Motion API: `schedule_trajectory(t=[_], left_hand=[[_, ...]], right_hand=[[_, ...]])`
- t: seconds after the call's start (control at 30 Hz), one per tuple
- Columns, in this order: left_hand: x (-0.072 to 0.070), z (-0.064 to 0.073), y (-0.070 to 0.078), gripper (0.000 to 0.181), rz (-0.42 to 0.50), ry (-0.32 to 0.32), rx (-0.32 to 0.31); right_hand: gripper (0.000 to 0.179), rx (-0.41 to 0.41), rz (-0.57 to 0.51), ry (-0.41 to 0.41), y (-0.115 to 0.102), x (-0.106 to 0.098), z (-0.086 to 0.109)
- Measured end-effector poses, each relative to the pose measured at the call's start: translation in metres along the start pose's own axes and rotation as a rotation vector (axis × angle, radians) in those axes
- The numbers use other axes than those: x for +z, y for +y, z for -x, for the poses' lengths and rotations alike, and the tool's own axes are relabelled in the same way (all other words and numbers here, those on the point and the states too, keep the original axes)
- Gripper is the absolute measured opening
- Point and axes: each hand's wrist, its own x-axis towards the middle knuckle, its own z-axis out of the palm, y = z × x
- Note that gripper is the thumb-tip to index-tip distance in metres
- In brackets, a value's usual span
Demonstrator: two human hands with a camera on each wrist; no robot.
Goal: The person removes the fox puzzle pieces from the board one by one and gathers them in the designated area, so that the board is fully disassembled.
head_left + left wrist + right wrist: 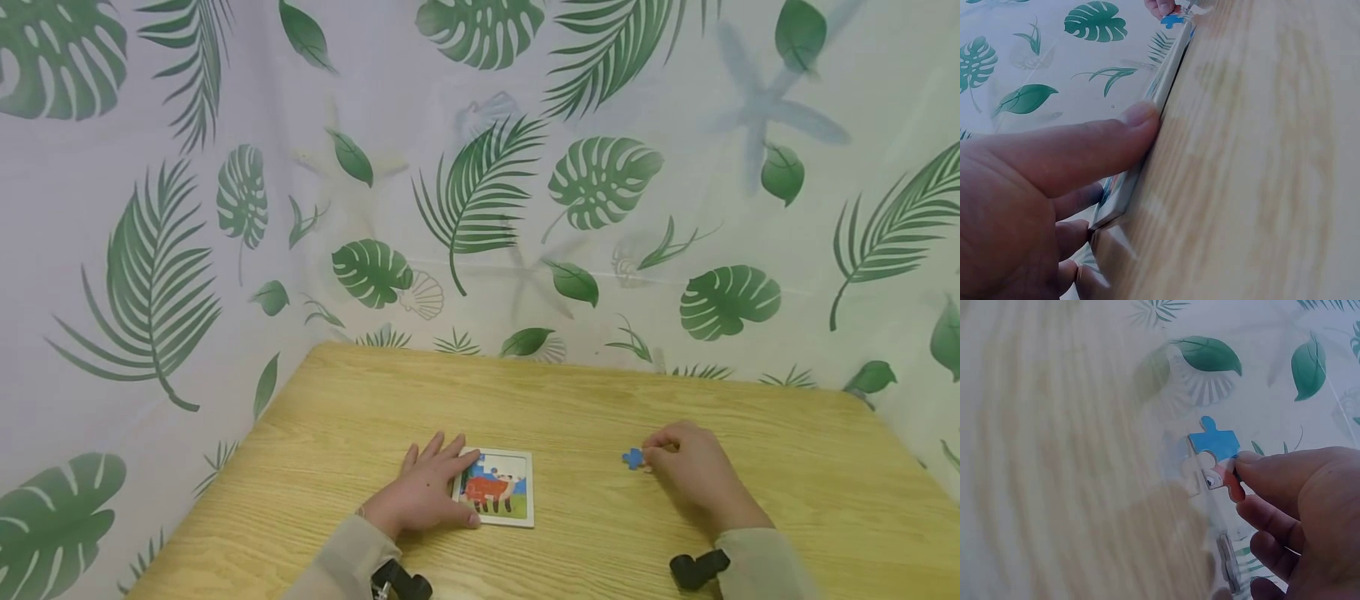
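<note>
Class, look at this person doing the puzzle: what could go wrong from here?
The right hand pinches the puzzle piece near one edge, so it might slip or swivel.

The piece is partly blue, partly red and white, with a protruding knob; it could be offered up turned the wrong way.

The left hand has a finger across the upper left corner of the puzzle board, so a press might shift it.
</note>
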Motion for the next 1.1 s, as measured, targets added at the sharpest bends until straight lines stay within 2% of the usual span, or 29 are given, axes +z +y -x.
schedule_trajectory(t=[0.37,0.67,1.1], left_hand=[[-0.002,0.001,0.002,0.093,0.016,-0.013,-0.003],[-0.001,0.000,0.002,0.094,0.017,-0.007,0.000],[0.002,-0.001,-0.001,0.095,-0.023,-0.006,0.002]], right_hand=[[0.010,-0.076,0.111,0.004,0.013,0.003,-0.004],[0.006,-0.103,0.115,0.021,0.014,0.006,-0.005],[0.008,-0.083,0.128,0.014,0.014,0.007,-0.001]])
